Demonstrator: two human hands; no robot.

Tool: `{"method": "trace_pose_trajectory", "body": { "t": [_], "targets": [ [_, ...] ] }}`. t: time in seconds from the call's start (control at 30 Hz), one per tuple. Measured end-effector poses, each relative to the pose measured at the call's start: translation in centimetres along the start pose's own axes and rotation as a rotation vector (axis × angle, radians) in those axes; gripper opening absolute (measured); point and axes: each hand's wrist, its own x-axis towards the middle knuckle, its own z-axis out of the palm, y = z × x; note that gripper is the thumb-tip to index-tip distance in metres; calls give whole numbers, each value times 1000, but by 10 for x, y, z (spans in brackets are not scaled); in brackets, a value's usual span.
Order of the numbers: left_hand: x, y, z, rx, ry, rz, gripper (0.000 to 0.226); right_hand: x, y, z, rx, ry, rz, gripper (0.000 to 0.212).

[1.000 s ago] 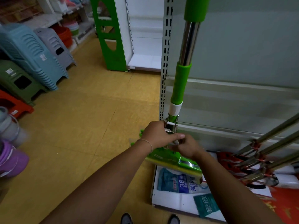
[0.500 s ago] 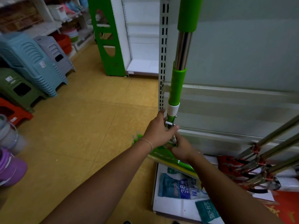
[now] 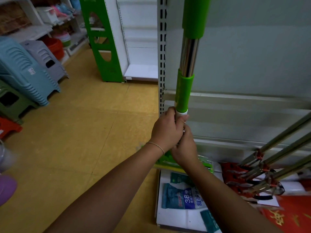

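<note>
Both hands sit higher on the green mop (image 3: 184,91) than before: the left hand (image 3: 165,130) wraps its pole at the white collar, and the right hand (image 3: 184,147) grips just below, centre frame, beside a grey shelf post (image 3: 162,47). Yellow floor (image 3: 84,132) spreads left. Stacked plastic stools (image 3: 25,69) stand at upper left, where a white basket (image 3: 48,15) holds pink goods.

Both hands have slid up the mop handle (image 3: 184,91), the left hand (image 3: 166,130) reaching its white collar (image 3: 182,113).
</note>
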Motion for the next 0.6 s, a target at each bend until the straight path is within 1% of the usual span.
{"method": "trace_pose_trajectory", "body": {
  "t": [0.2,0.37,0.53,0.6],
  "targets": [
    [6,5,7,87,54,-41,33,13,-1,5,-149,-15,38,52],
    [11,6,8,112,51,-50,33,20,0,8,-161,-29,61,51],
    [12,5,7,69,51,-61,31,23,0,5,-160,-48,71,42],
    [11,6,5,44,40,-60,31,23,0,1,-134,-102,45,36]
  ]
}}
